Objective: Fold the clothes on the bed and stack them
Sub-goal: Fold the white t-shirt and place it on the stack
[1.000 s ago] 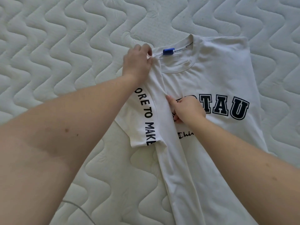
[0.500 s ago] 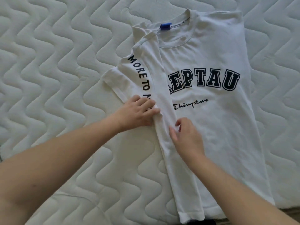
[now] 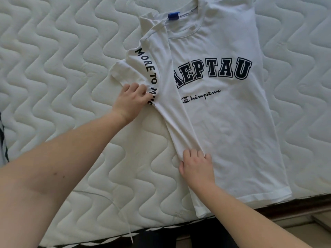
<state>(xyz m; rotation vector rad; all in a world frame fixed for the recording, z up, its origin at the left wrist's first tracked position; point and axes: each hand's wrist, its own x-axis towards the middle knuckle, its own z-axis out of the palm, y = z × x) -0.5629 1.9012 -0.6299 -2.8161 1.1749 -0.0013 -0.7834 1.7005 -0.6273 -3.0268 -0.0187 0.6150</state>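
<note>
One white T-shirt (image 3: 223, 122) lies front-up on the quilted mattress (image 3: 53, 68), collar at the far side and hem at the near mattress edge. One dark block-letter print reads "AEPTAU" across the chest, with one smaller script line below it. One blue tag (image 3: 173, 15) sits inside the back of the collar. The shirt's left-hand side panel is folded inward over the front, forming one long narrow flap that runs from the shoulder toward the hem; one sleeve (image 3: 132, 70) projects outward from this flap and carries the lettering "MORE TO M…", the remainder covered by a hand. Two bare hands are in view. The left hand (image 3: 131, 101) rests on the lower end of the sleeve, at the flap's outer edge, fingers curled with the tips pressed into the fabric; whether it pinches cloth or only presses it cannot be determined. The right hand (image 3: 196, 167) lies on the flap nearer the hem, fingers bent down onto the fold where the cloth bunches; an actual grasp cannot be confirmed. One thin white cord (image 3: 114, 204) lies on the mattress, on the near left of the shirt.
</note>
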